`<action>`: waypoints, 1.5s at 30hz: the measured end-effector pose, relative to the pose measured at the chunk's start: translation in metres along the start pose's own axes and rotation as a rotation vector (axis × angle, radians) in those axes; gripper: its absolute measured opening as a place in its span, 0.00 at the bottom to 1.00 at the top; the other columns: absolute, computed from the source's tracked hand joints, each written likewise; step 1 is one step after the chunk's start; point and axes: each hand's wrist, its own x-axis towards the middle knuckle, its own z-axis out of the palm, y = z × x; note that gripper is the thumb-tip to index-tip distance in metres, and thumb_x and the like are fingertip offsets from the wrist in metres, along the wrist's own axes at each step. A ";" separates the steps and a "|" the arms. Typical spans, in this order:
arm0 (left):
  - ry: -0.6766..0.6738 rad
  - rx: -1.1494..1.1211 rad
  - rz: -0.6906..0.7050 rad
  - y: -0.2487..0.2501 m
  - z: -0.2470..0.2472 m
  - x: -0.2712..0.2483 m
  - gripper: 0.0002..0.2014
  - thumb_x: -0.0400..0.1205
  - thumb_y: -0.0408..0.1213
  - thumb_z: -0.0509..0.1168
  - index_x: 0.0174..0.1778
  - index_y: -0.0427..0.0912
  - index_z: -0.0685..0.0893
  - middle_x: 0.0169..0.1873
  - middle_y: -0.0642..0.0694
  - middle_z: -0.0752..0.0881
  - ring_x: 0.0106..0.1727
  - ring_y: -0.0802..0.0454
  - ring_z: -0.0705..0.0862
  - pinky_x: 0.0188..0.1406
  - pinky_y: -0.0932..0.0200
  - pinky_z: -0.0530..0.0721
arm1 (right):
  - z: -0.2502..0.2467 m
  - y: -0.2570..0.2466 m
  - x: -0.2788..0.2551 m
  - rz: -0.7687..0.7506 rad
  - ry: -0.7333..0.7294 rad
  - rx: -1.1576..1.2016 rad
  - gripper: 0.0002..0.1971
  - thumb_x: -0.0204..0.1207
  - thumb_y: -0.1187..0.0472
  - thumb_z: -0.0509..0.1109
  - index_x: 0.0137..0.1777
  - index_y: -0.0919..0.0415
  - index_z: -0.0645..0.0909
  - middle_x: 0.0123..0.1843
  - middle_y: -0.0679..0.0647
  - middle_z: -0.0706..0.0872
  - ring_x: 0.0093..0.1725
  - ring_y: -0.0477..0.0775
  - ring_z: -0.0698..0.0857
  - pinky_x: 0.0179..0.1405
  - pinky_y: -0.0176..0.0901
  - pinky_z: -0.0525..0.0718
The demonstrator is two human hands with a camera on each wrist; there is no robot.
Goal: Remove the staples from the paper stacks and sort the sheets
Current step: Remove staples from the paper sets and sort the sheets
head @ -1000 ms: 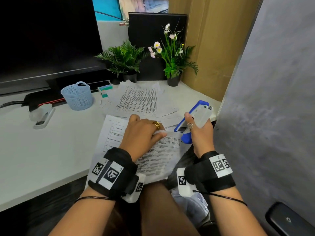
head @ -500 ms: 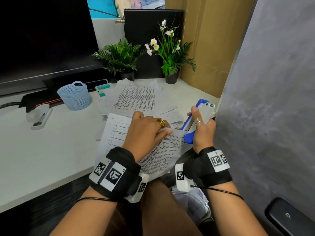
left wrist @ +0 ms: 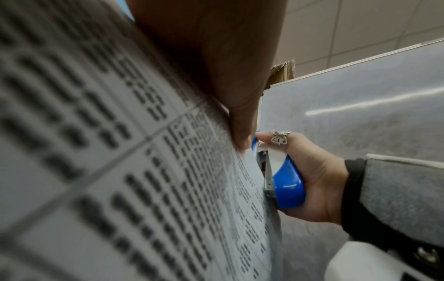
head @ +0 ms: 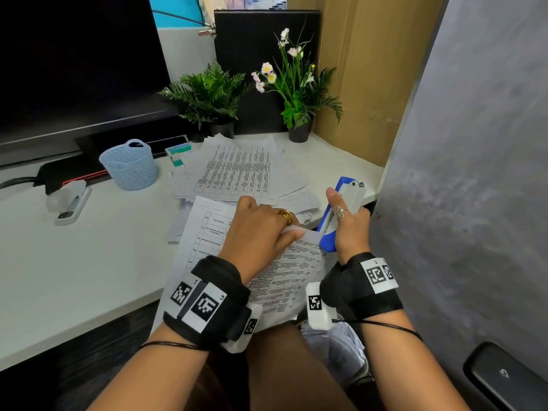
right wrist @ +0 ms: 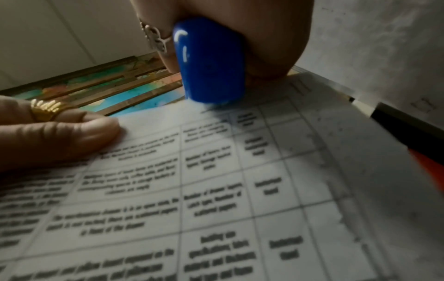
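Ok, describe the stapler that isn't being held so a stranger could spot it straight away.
Start at the big dark monitor and drop to the white desk below it. Left of the blue mesh basket lies the pale white stapler, untouched, unlike the blue one.

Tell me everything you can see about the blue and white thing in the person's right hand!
The blue and white stapler looks like shiny plastic: a blue body with a rounded end, a white upper part, and grey metal along one side. The right hand grips it, thumb with a silver ring on top. It is held tilted above the desk edge, its rounded blue end at the corner of the printed paper stack, which the left hand holds.
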 end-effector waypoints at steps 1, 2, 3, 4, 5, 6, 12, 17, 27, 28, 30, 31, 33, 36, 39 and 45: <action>-0.005 0.014 -0.007 0.000 0.001 0.000 0.20 0.84 0.58 0.51 0.53 0.54 0.85 0.43 0.54 0.88 0.44 0.55 0.80 0.53 0.55 0.58 | -0.001 0.000 0.002 0.016 -0.014 0.000 0.05 0.77 0.54 0.70 0.43 0.54 0.78 0.43 0.54 0.86 0.46 0.56 0.87 0.48 0.49 0.87; -0.007 0.026 -0.016 0.001 0.002 0.001 0.20 0.85 0.58 0.51 0.53 0.53 0.85 0.44 0.54 0.88 0.44 0.54 0.80 0.53 0.55 0.58 | -0.002 0.000 0.002 0.021 -0.019 -0.008 0.05 0.77 0.53 0.70 0.44 0.53 0.79 0.45 0.54 0.86 0.48 0.57 0.87 0.50 0.52 0.86; -0.002 0.037 -0.024 0.001 0.003 0.001 0.20 0.85 0.58 0.51 0.53 0.53 0.85 0.44 0.54 0.88 0.44 0.54 0.80 0.54 0.55 0.58 | -0.004 -0.001 0.003 0.016 -0.014 -0.013 0.05 0.77 0.52 0.69 0.44 0.52 0.78 0.45 0.53 0.86 0.48 0.57 0.86 0.51 0.52 0.86; 0.003 0.044 -0.032 0.001 0.004 0.002 0.20 0.85 0.58 0.50 0.53 0.53 0.85 0.44 0.54 0.88 0.44 0.54 0.80 0.54 0.55 0.58 | -0.006 -0.001 0.002 0.007 -0.001 -0.008 0.05 0.78 0.52 0.68 0.45 0.51 0.78 0.44 0.52 0.85 0.47 0.55 0.86 0.50 0.51 0.86; 0.010 0.049 -0.039 0.002 0.005 0.002 0.20 0.85 0.58 0.50 0.53 0.53 0.85 0.44 0.54 0.88 0.44 0.54 0.80 0.53 0.55 0.58 | -0.007 -0.001 0.002 -0.003 0.014 0.007 0.04 0.78 0.52 0.67 0.44 0.51 0.78 0.43 0.51 0.85 0.45 0.53 0.86 0.48 0.48 0.86; 0.015 0.053 -0.044 0.002 0.006 0.003 0.20 0.85 0.58 0.50 0.54 0.53 0.85 0.44 0.54 0.87 0.44 0.54 0.80 0.53 0.55 0.58 | -0.008 -0.001 0.001 -0.010 0.024 0.023 0.05 0.78 0.52 0.67 0.44 0.51 0.78 0.42 0.50 0.85 0.43 0.52 0.85 0.46 0.46 0.85; 0.076 0.043 -0.011 0.010 0.010 0.003 0.21 0.85 0.57 0.51 0.50 0.51 0.86 0.39 0.52 0.87 0.39 0.52 0.78 0.48 0.54 0.56 | -0.004 0.003 -0.007 -0.046 0.068 0.031 0.08 0.78 0.50 0.66 0.40 0.51 0.78 0.39 0.50 0.85 0.41 0.52 0.85 0.48 0.51 0.85; 0.157 0.049 0.058 0.012 0.017 0.000 0.20 0.81 0.56 0.59 0.32 0.49 0.86 0.21 0.53 0.82 0.24 0.52 0.78 0.40 0.52 0.58 | 0.001 0.007 -0.010 -0.074 0.093 0.103 0.06 0.80 0.53 0.65 0.43 0.52 0.76 0.39 0.50 0.84 0.39 0.47 0.85 0.38 0.38 0.83; -0.128 0.069 -0.032 0.018 0.011 -0.001 0.27 0.78 0.67 0.55 0.58 0.50 0.81 0.47 0.52 0.87 0.48 0.51 0.80 0.59 0.54 0.59 | 0.003 0.014 -0.008 -0.003 0.062 0.118 0.05 0.80 0.54 0.64 0.48 0.55 0.75 0.40 0.52 0.81 0.41 0.49 0.83 0.37 0.35 0.83; -0.143 0.071 -0.042 0.018 0.012 0.000 0.26 0.78 0.66 0.56 0.54 0.48 0.81 0.46 0.52 0.87 0.48 0.50 0.80 0.59 0.54 0.60 | 0.003 0.013 -0.006 0.020 0.026 0.095 0.05 0.80 0.53 0.64 0.47 0.54 0.76 0.42 0.53 0.83 0.43 0.51 0.84 0.41 0.39 0.84; -0.166 0.058 -0.068 0.016 0.014 0.001 0.22 0.79 0.64 0.55 0.42 0.47 0.75 0.42 0.51 0.85 0.45 0.49 0.79 0.57 0.53 0.61 | 0.003 0.008 0.001 0.060 -0.079 0.040 0.07 0.80 0.52 0.65 0.47 0.55 0.80 0.47 0.56 0.86 0.48 0.56 0.86 0.50 0.46 0.86; -0.173 0.060 -0.083 0.015 0.015 0.002 0.21 0.80 0.64 0.55 0.39 0.47 0.71 0.39 0.51 0.84 0.42 0.49 0.78 0.56 0.54 0.62 | 0.003 0.005 0.004 0.078 -0.132 -0.006 0.09 0.79 0.51 0.66 0.49 0.56 0.81 0.47 0.56 0.87 0.47 0.55 0.86 0.50 0.46 0.86; -0.178 0.054 -0.114 0.014 0.016 0.005 0.20 0.82 0.62 0.54 0.37 0.48 0.71 0.35 0.51 0.81 0.38 0.49 0.74 0.55 0.54 0.62 | 0.004 0.001 0.016 0.127 -0.195 -0.121 0.16 0.78 0.48 0.68 0.58 0.58 0.80 0.52 0.55 0.87 0.48 0.53 0.87 0.49 0.44 0.86; -0.219 0.040 -0.107 0.012 0.021 0.008 0.20 0.82 0.61 0.55 0.50 0.48 0.81 0.41 0.51 0.86 0.46 0.48 0.81 0.57 0.53 0.64 | 0.010 -0.007 0.042 0.267 -0.237 -0.190 0.36 0.66 0.46 0.77 0.70 0.62 0.71 0.58 0.58 0.85 0.51 0.55 0.86 0.49 0.48 0.86; -0.196 -0.017 -0.123 0.006 0.026 0.006 0.21 0.82 0.61 0.56 0.58 0.51 0.83 0.43 0.51 0.87 0.49 0.49 0.83 0.57 0.53 0.64 | 0.004 -0.007 0.067 0.413 -0.187 -0.145 0.28 0.58 0.50 0.74 0.57 0.61 0.73 0.45 0.60 0.80 0.38 0.57 0.82 0.38 0.47 0.85; -0.193 -0.065 -0.167 -0.004 0.028 0.002 0.21 0.82 0.61 0.56 0.56 0.51 0.84 0.42 0.51 0.87 0.48 0.50 0.82 0.58 0.54 0.65 | -0.015 -0.003 0.107 0.447 -0.072 -0.287 0.28 0.52 0.59 0.68 0.56 0.62 0.69 0.42 0.60 0.74 0.36 0.60 0.77 0.40 0.56 0.84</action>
